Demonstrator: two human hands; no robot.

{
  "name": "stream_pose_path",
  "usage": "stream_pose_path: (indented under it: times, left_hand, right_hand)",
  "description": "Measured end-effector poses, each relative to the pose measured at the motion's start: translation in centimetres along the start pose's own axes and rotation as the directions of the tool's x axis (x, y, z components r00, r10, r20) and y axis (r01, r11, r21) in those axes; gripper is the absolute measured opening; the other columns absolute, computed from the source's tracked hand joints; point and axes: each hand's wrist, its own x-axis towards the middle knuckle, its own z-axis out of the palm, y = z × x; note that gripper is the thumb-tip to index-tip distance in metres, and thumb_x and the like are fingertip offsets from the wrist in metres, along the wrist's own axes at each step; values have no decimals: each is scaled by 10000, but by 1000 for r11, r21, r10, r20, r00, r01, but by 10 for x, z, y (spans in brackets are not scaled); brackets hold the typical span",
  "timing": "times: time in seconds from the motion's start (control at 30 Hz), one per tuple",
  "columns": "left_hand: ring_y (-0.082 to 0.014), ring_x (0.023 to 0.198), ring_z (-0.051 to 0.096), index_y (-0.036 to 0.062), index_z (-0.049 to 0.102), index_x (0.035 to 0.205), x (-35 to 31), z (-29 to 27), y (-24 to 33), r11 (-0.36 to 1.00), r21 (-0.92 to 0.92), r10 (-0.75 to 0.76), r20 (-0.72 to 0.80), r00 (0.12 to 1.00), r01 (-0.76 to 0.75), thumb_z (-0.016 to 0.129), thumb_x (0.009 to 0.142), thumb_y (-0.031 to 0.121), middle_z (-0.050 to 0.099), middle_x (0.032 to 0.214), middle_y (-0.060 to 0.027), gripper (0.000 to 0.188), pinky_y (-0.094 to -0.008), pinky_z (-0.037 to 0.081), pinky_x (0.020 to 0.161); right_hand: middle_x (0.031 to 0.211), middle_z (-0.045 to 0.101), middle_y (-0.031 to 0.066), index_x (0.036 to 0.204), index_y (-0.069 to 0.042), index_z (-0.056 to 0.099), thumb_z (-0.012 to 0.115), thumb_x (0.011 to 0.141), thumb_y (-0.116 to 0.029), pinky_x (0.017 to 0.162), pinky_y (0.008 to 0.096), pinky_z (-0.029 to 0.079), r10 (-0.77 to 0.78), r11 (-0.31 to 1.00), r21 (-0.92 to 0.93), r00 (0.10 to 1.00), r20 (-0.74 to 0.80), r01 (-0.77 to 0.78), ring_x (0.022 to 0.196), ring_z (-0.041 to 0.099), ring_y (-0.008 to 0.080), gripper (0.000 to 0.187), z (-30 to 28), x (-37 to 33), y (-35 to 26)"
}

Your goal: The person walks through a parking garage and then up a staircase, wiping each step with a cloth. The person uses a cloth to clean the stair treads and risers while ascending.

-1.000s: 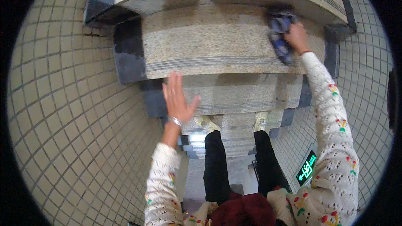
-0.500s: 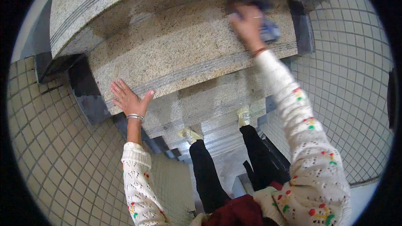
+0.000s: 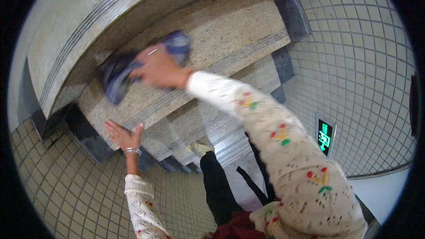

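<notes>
Blue cloth [image 3: 117, 78] is held on the step [image 3: 230, 24] by the right hand [image 3: 159, 67]. The left hand [image 3: 125, 137] is spread wide.

On the step [image 3: 234, 26], I observe the right hand [image 3: 161, 66] and cloth [image 3: 177, 44] blurred; the hand hides the cloth's middle.

the view comes from the left of two fisheye cameras on the person's head, looking steeply down at the speckled stair step [image 3: 239, 17] from within arm's reach, tilted so the step climbs rightward. its wide field takes in a higher step [image 3: 84, 13] above that step, tiled walls [image 3: 354, 53] flanking it, and a black trouser leg [image 3: 214, 181] below it.
</notes>
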Motion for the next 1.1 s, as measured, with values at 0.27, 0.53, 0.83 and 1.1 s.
stream_pose_path:
  times: [0.27, 0.53, 0.83, 1.1]
  left_hand:
    - [-383, 1450, -17, -86, 17, 1468, 6, -24, -16, 991, 132, 28, 51, 998, -34, 672, 644, 739, -33, 1549, -275, 1337, -450, 76, 1168]
    - [-377, 1449, 15, -93, 13, 1463, 7, -51, 7, 937, 347, -111, 200, 974, 35, 713, 650, 689, -10, 1545, -280, 1328, -413, 91, 1177]
    - [-366, 1451, 48, -92, 62, 1465, 16, -38, 5, 942, 335, -110, 217, 970, 31, 668, 620, 766, 28, 1549, -271, 1348, -424, 110, 1176]
    - [-358, 1452, 63, -79, 78, 1471, 16, -13, 32, 997, 77, 12, 55, 998, -17, 669, 606, 761, 39, 1559, -247, 1343, -429, 83, 1175]
  right_hand:
    - [1219, 538, 130, 1216, -322, 586, 605, 820, -315, 895, 541, 381, 602, 484, -449, 658, -452, -751, 1161, 467, 360, 396, -240, -158, 271]
    - [1131, 560, 179, 1261, -248, 537, 600, 857, -270, 875, 504, 439, 454, 600, -547, 812, -368, -584, 1066, 523, 402, 410, -329, -235, 314]
    - [1238, 522, 185, 1321, -153, 512, 572, 880, -102, 993, 378, 394, 783, 592, 85, 546, -300, -802, 1171, 494, 324, 447, -324, -319, 189]
    - [1256, 534, 204, 1412, -188, 434, 577, 891, -269, 1006, 428, 374, 564, 725, -344, 801, -198, -596, 1172, 487, 365, 546, -247, -189, 169]
